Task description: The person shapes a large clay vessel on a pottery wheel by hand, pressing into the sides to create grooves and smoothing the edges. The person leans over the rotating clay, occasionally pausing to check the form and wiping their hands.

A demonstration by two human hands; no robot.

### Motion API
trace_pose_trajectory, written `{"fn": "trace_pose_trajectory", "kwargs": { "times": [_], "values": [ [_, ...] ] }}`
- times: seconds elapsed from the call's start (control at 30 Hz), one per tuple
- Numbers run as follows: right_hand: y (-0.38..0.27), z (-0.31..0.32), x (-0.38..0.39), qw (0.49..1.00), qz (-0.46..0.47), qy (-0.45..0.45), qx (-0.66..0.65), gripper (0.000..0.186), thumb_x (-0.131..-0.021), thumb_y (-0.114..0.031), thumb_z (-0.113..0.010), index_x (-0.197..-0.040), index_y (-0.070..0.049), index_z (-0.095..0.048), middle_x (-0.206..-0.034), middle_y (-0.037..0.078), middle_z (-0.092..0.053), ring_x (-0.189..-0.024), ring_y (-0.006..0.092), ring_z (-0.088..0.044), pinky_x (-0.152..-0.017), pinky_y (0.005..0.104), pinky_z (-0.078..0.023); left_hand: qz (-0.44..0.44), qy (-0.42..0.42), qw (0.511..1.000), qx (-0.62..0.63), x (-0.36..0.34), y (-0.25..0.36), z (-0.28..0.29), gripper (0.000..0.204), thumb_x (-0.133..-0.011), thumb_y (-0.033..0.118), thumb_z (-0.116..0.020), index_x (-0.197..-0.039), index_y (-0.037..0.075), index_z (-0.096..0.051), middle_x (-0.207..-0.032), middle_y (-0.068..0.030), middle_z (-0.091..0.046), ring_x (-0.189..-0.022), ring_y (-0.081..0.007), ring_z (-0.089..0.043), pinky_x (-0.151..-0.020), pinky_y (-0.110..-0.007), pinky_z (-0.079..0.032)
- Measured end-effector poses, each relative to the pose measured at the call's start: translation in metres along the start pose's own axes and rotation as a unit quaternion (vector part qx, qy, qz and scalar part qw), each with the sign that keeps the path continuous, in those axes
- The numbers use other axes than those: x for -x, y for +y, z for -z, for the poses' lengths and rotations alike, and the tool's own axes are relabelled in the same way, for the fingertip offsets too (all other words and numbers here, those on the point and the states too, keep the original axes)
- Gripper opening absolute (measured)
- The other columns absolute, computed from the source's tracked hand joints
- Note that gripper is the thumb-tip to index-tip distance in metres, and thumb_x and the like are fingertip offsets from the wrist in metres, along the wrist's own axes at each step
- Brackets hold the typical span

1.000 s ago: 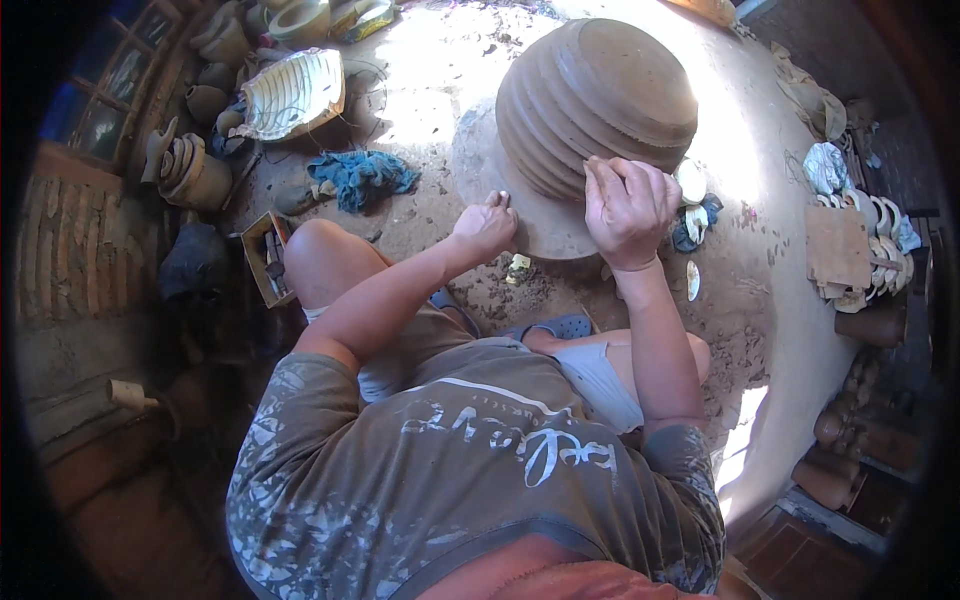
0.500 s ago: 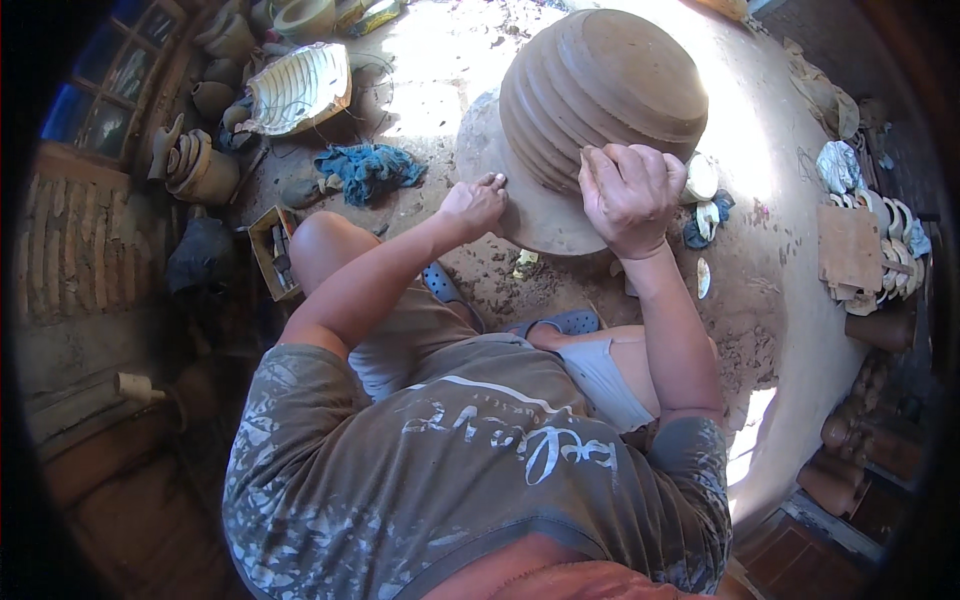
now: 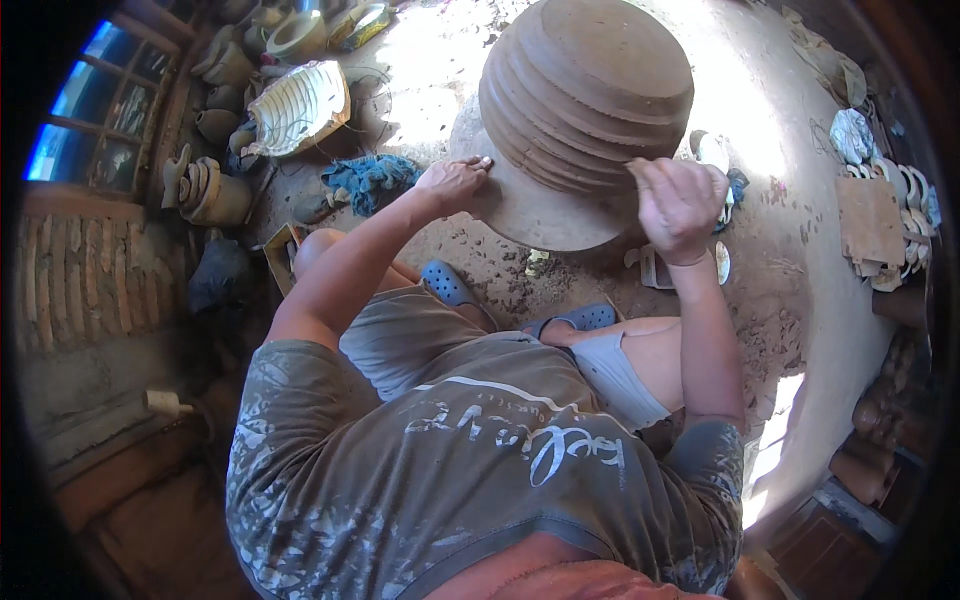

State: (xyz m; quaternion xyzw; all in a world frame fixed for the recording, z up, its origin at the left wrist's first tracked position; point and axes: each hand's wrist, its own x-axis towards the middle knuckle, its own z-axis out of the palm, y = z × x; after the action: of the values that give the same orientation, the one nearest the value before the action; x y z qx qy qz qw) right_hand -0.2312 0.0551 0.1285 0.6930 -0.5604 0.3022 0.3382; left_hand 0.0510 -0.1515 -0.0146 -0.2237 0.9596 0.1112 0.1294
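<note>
A large upturned brown clay pot (image 3: 590, 90) with ridged rings round its side stands on a round flat disc (image 3: 550, 215) in front of me. My left hand (image 3: 452, 187) is at the disc's left edge, its fingers closed over the rim and their undersides hidden. On the pot's right, my right hand (image 3: 680, 208) is closed in a pinch, fingertips against the lowest ring near the disc. Whatever lies between those fingertips, if anything, is too small or hidden to make out.
A crumpled blue cloth (image 3: 370, 183) lies left of the disc, near a ribbed pale shell-like piece (image 3: 300, 105). Clay pots (image 3: 215, 195) crowd the left wall. Clay crumbs (image 3: 520, 285) litter the floor by my shoes (image 3: 450, 283). Curved pale pieces and a brown board (image 3: 870, 220) stand at the right.
My right hand has moved to the right along the pot's lower side, still pinched. My left hand has shifted slightly left and away from me along the disc's edge.
</note>
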Motion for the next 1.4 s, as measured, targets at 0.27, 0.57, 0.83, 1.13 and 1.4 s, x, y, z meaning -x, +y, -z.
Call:
{"fn": "trace_pose_trajectory", "kwargs": {
  "times": [0.27,0.57,0.83,1.13,1.4],
  "values": [
    [-0.006,-0.009,0.028,0.690,-0.568,0.070,-0.443,0.018,-0.095,-0.006,-0.079,-0.111,0.000,-0.076,-0.104,0.005,-0.077,-0.091,0.0098,-0.069,-0.077,0.0273,-0.054,0.003,0.026,0.999,-0.040,0.006,0.035,-0.032,0.081,-0.084,0.052,-0.082,-0.137,-0.005,-0.059,-0.162,-0.0233,-0.047,-0.150,-0.0329,-0.048,-0.109,-0.043,-0.055],
    [0.027,-0.013,-0.016,0.536,-0.711,0.037,-0.453,0.010,-0.094,-0.017,-0.077,-0.091,-0.011,-0.068,-0.081,-0.002,-0.064,-0.070,0.0077,-0.057,-0.057,0.0237,-0.041,0.037,-0.038,0.998,0.030,0.010,0.050,0.024,0.055,-0.090,0.049,-0.078,-0.119,0.004,-0.070,-0.136,-0.0126,-0.067,-0.124,-0.0253,-0.067,-0.095,-0.041,-0.059],
    [-0.002,-0.017,-0.017,0.510,-0.720,0.107,-0.458,0.015,-0.094,-0.015,-0.078,-0.096,-0.004,-0.068,-0.085,0.002,-0.065,-0.074,0.0096,-0.058,-0.057,0.0249,-0.043,0.021,0.071,0.997,0.003,0.013,0.045,-0.018,0.062,-0.077,0.049,-0.087,-0.111,0.002,-0.069,-0.122,-0.0126,-0.066,-0.115,-0.0298,-0.070,-0.091,-0.042,-0.059],
    [-0.086,-0.018,-0.017,0.525,-0.697,0.098,-0.478,0.014,-0.096,-0.015,-0.080,-0.092,-0.009,-0.068,-0.080,-0.003,-0.062,-0.067,0.0045,-0.052,-0.055,0.0208,-0.040,0.038,0.089,0.995,-0.030,0.004,0.091,-0.051,0.060,-0.084,0.058,-0.080,-0.106,0.002,-0.075,-0.115,-0.0207,-0.067,-0.108,-0.0346,-0.071,-0.083,-0.045,-0.062],
    [-0.014,-0.010,0.006,0.756,-0.553,0.035,-0.349,0.044,-0.091,-0.016,-0.081,-0.129,0.004,-0.068,-0.077,0.001,-0.066,-0.071,0.0104,-0.061,-0.066,0.0277,-0.052,0.060,0.074,0.995,-0.009,0.006,0.100,-0.049,0.058,-0.086,0.056,-0.079,-0.108,0.003,-0.074,-0.117,-0.0163,-0.068,-0.108,-0.0323,-0.073,-0.083,-0.043,-0.062]
  ]
}}
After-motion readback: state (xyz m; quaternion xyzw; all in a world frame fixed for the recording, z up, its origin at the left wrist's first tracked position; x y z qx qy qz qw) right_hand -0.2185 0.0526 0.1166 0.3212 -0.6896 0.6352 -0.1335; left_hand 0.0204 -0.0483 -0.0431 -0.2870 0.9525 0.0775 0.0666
